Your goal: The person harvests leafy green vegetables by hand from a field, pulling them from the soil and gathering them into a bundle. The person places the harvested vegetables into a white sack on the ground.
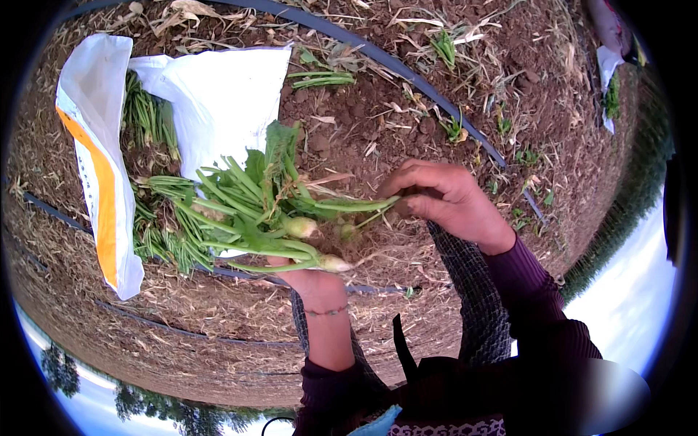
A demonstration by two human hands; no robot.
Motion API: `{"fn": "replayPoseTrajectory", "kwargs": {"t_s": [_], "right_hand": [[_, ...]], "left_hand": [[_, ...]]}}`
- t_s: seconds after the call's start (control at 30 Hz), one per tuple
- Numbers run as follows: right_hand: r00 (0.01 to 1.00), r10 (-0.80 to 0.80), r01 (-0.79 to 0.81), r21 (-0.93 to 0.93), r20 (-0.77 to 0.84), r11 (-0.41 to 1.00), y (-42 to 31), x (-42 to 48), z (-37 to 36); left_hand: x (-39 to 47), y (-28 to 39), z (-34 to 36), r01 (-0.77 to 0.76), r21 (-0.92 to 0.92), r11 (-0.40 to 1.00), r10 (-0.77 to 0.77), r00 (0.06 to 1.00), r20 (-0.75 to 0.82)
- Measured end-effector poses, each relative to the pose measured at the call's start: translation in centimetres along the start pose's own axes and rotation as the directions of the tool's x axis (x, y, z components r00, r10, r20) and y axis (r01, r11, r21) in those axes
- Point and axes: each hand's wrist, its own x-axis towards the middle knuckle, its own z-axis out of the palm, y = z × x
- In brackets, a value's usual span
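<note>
A bunch of leafy green plants with pale, bulb-like roots rests over my left hand. That hand supports the bunch from below, its fingers mostly hidden under the stalks. Thin roots trail from the lowest bulb. To the right, my right hand pinches the end of a long green stalk between thumb and fingers. Beyond the bunch, an open white sack lies on the soil, with several bundles of greens on and beside it.
A dark flat hose curves across the straw-littered soil. Loose green stalks lie beside the sack. The sack's raised flap has an orange band and bears writing. Another person's limb shows at top right, near a white sheet.
</note>
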Motion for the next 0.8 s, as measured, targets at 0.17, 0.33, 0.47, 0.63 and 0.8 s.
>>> {"fn": "replayPoseTrajectory", "kwargs": {"t_s": [0.17,0.33,0.47,0.63,0.8], "right_hand": [[0.985,0.154,-0.152,0.032,-0.072,0.988,0.1,0.3,-2.9],[0.869,0.415,-0.299,0.383,-0.269,0.874,6.7,2.1,-7.9],[0.719,0.623,-0.078,0.856,-0.307,0.512,12.3,6.3,-13.3],[0.875,0.160,0.278,0.746,-0.456,0.605,6.6,19.2,-13.1],[0.830,-0.311,0.196,-0.280,-0.462,0.940,6.4,29.6,-11.9]], "left_hand": [[0.9,0.4,-1.5,0.088,-0.095,0.992,-0.097,0.991,-0.093],[3.1,0.7,-0.6,0.299,-0.302,0.905,-0.095,0.835,0.542],[1.7,-0.5,2.3,0.291,-0.234,0.928,-0.140,0.852,0.505],[1.0,-0.4,2.3,0.285,-0.246,0.927,-0.188,0.916,0.354],[0.9,-1.0,1.7,0.239,-0.164,0.957,-0.181,0.935,0.304]]}}
